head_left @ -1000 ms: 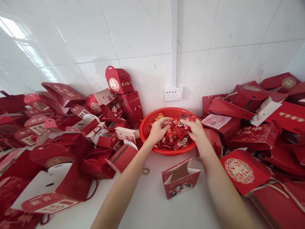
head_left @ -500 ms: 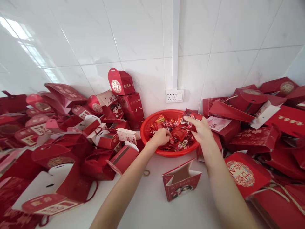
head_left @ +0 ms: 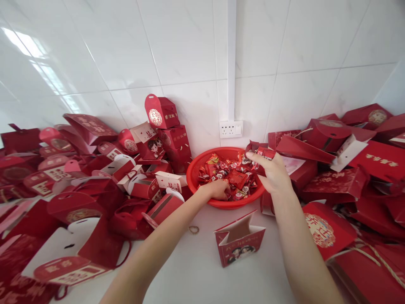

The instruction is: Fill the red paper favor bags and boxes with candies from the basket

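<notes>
A round red plastic basket [head_left: 193, 179] holds many red-wrapped candies [head_left: 238, 179]. My left hand [head_left: 219, 189] reaches into its front part, fingers bent down among the candies; what they hold, if anything, is hidden. Over the basket's right rim, my right hand [head_left: 271, 169] is closed around several red candy packets [head_left: 260, 155]. In front of the basket an open red paper box [head_left: 241, 249] with a printed couple stands upright, its top gaping, touched by neither hand.
Red gift boxes [head_left: 133, 217] crowd the left side, some stacked against the tiled wall [head_left: 190, 50]. More red boxes [head_left: 335, 185] are heaped at the right. A small beaded ring [head_left: 193, 230] lies left of the open box.
My left hand has moved slightly right and down, its fingers deeper among the candies. My right hand has shifted a little to the right with its packets.
</notes>
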The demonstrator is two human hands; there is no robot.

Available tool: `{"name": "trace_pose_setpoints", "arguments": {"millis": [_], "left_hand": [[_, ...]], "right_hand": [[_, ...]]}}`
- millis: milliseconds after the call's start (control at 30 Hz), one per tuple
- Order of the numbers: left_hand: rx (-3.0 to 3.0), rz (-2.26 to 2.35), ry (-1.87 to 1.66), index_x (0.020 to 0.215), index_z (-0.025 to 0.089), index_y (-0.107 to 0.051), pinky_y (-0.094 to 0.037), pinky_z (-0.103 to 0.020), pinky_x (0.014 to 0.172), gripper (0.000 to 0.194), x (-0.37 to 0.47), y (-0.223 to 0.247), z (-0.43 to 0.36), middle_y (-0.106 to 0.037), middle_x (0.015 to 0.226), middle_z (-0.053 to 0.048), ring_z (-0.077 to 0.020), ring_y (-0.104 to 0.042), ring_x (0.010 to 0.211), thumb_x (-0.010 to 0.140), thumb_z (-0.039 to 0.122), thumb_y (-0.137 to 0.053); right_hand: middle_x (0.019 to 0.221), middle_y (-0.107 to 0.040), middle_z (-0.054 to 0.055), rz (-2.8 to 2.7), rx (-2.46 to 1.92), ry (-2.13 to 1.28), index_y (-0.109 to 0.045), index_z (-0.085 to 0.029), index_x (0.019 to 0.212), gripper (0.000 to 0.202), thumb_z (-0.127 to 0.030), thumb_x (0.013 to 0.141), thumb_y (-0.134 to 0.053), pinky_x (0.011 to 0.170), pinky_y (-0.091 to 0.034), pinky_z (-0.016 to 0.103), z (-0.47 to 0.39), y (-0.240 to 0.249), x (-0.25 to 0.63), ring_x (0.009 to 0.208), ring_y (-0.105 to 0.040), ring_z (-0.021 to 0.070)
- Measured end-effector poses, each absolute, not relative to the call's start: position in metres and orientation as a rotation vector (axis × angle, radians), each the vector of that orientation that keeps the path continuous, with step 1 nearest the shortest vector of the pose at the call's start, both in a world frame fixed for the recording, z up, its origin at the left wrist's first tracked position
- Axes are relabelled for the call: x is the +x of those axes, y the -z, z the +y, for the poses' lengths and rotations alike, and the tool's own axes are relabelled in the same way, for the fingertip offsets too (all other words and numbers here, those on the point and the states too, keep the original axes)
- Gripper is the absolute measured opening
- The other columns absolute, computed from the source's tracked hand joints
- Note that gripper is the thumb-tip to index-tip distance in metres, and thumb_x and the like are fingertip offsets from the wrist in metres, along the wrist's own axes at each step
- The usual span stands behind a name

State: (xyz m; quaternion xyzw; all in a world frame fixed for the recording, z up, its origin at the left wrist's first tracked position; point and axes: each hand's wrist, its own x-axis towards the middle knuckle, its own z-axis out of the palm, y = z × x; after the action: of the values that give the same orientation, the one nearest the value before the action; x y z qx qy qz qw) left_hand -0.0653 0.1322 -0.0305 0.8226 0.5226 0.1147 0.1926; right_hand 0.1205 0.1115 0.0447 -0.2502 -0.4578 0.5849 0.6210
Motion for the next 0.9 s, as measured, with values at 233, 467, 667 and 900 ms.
{"name": "trace_pose_setpoints", "arguments": {"millis": [233, 467, 667, 900], "left_hand": [[2.183, 1.398, -0.609, 0.066, 0.018, -0.065, -0.044, -0.024, 0.065, 0.016, -0.065, 0.016, 0.125, -0.063, 0.062, 0.001, -0.0142, -0.054, 0.061, 0.079, 0.026, -0.063], [1.711, 1.167, -1.294, 0.078, 0.016, -0.058, -0.051, -0.028, 0.073, 0.051, -0.062, 0.002, 0.102, -0.062, 0.076, -0.003, -0.0159, -0.057, 0.074, 0.09, 0.065, -0.049], [1.57, 0.99, -1.33, 0.083, 0.014, -0.073, -0.053, -0.027, 0.077, 0.042, -0.06, -0.011, 0.072, -0.072, 0.082, -0.004, -0.0168, -0.064, 0.08, 0.084, 0.056, -0.068], [1.599, 1.124, -1.519, 0.094, 0.015, -0.081, -0.057, -0.029, 0.075, 0.036, -0.061, -0.017, 0.059, -0.079, 0.088, -0.007, -0.02, -0.07, 0.08, 0.077, 0.047, -0.077]], "right_hand": [[0.076, -0.074, 0.001, -1.054, -0.555, -1.318, -0.073, -0.02, 0.075, 0.03, -0.03, 0.054, -0.092, 0.077, -0.059, 0.04, 0.103, -0.053, 0.128, 0.071, -0.071, 0.0213], [0.073, -0.074, 0.002, -1.177, -0.579, -1.305, -0.071, -0.02, 0.077, 0.036, -0.035, 0.053, -0.093, 0.07, -0.058, 0.036, 0.1, -0.055, 0.136, 0.068, -0.069, 0.021], [0.076, -0.075, 0.003, -1.387, -0.656, -1.318, -0.073, -0.02, 0.081, 0.037, -0.035, 0.055, -0.094, 0.069, -0.058, 0.035, 0.097, -0.051, 0.128, 0.068, -0.07, 0.0217], [0.08, -0.077, 0.003, -1.55, -0.651, -1.258, -0.075, -0.021, 0.089, 0.032, -0.032, 0.063, -0.09, 0.065, -0.059, 0.033, 0.087, -0.055, 0.129, 0.07, -0.071, 0.0217]]}}
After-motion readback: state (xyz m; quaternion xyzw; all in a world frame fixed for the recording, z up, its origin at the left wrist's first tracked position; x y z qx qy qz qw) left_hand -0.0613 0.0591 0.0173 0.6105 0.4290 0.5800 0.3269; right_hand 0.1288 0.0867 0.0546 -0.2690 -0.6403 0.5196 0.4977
